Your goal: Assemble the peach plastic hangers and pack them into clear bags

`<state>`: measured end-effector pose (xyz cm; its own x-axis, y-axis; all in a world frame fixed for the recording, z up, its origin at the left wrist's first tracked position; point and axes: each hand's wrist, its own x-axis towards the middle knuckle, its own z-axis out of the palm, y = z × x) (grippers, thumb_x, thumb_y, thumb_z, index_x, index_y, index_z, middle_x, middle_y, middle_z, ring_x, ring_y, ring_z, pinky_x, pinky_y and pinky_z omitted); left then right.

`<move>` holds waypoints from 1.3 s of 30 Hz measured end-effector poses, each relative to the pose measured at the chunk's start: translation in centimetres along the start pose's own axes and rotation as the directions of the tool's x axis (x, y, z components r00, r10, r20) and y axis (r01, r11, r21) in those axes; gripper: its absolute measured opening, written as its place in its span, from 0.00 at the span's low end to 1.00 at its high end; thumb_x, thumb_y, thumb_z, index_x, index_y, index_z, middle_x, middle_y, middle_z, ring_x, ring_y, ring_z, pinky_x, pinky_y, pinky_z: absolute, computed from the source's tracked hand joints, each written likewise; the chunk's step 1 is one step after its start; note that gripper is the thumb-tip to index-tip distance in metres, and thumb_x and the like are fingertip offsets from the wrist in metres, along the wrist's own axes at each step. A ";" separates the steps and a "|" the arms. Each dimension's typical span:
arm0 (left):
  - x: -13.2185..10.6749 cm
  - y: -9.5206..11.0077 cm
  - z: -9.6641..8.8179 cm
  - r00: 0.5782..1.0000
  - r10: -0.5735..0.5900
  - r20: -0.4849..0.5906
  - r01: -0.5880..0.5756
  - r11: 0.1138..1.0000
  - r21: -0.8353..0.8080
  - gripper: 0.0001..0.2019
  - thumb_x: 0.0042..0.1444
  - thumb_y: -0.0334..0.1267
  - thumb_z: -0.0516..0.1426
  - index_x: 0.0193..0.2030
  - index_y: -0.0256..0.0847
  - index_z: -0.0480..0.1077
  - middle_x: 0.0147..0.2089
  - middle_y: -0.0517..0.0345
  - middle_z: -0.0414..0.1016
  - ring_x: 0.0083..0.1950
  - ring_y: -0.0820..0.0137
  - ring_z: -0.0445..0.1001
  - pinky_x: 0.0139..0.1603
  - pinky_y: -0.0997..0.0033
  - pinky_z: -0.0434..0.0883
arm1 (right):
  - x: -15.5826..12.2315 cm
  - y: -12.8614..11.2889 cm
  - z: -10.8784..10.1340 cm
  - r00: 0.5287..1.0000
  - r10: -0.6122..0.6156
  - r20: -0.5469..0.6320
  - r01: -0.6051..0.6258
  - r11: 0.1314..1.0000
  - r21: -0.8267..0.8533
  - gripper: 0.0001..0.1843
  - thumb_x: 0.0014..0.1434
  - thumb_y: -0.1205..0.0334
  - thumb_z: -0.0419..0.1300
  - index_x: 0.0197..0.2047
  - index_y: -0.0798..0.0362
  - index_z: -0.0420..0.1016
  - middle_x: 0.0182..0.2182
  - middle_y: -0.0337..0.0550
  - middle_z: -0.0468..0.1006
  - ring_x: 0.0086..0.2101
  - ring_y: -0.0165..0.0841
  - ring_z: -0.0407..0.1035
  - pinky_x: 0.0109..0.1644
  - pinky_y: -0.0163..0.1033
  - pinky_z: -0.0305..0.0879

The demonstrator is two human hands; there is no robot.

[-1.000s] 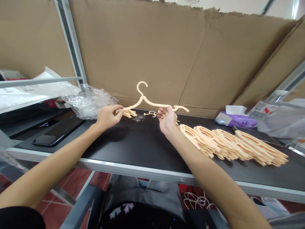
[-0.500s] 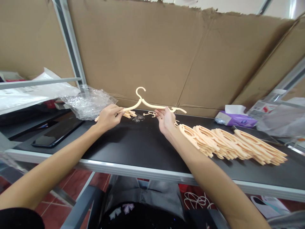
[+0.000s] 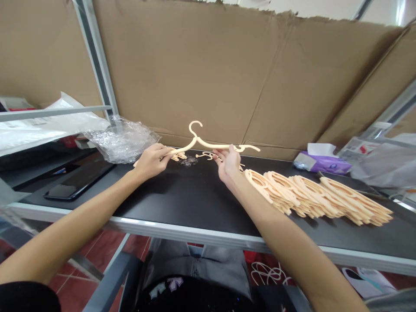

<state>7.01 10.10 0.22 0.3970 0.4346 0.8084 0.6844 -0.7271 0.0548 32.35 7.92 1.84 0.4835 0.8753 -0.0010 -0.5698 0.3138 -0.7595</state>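
Above table (image 3: 182, 203), left hand (image 3: 151, 159), right hand (image 3: 229, 164), gripping hanger (image 3: 196, 139)

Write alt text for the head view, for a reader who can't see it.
Two hands hold one peach plastic hanger just above a black table, the left hand at one end and the right hand at the other. A row of matching hangers lies to the right, crumpled clear plastic to the left, and cardboard behind.

Black table (image 3: 182, 203) with a pale metal front edge. Right: overlapping row of peach hanger parts (image 3: 318, 197). Far right: purple tissue pack (image 3: 320, 164). Far centre: small peach pieces (image 3: 178, 155). Far left: crumpled clear plastic (image 3: 120, 138). Left: dark flat device (image 3: 78, 180).
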 end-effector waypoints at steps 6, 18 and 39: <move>-0.1 -0.9 0.1 0.997 -0.073 -0.033 0.073 0.997 -0.009 0.16 0.66 0.43 0.53 0.40 0.40 0.81 0.37 0.51 0.79 0.38 0.64 0.75 0.44 0.65 0.73 | 1.0 -1.0 -0.3 0.994 -0.067 -0.084 0.069 0.997 0.016 0.10 0.72 0.65 0.43 0.39 0.48 0.62 0.25 0.35 0.77 0.29 0.29 0.77 0.31 0.32 0.70; -0.3 -1.8 -0.2 0.985 -0.160 -0.058 0.161 0.987 0.002 0.16 0.65 0.44 0.53 0.46 0.41 0.81 0.42 0.49 0.80 0.44 0.61 0.76 0.49 0.62 0.73 | 0.6 -0.8 -0.5 0.998 -0.053 -0.039 0.044 0.979 -0.198 0.09 0.69 0.63 0.47 0.38 0.48 0.66 0.24 0.32 0.74 0.23 0.26 0.70 0.25 0.29 0.64; 0.1 -0.6 -0.6 0.988 -0.068 -0.136 0.088 0.986 0.144 0.11 0.62 0.43 0.59 0.47 0.44 0.80 0.51 0.44 0.75 0.55 0.52 0.71 0.57 0.46 0.67 | 0.1 1.6 -1.1 0.935 -0.198 0.296 0.347 0.688 -0.637 0.08 0.48 0.60 0.61 0.34 0.50 0.76 0.30 0.37 0.77 0.35 0.35 0.70 0.43 0.40 0.63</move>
<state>6.26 10.28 0.66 0.2624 0.4065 0.8751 0.7972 -0.6023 0.0407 32.25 8.12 -0.10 0.3681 0.8648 0.3414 0.1991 0.2853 -0.9375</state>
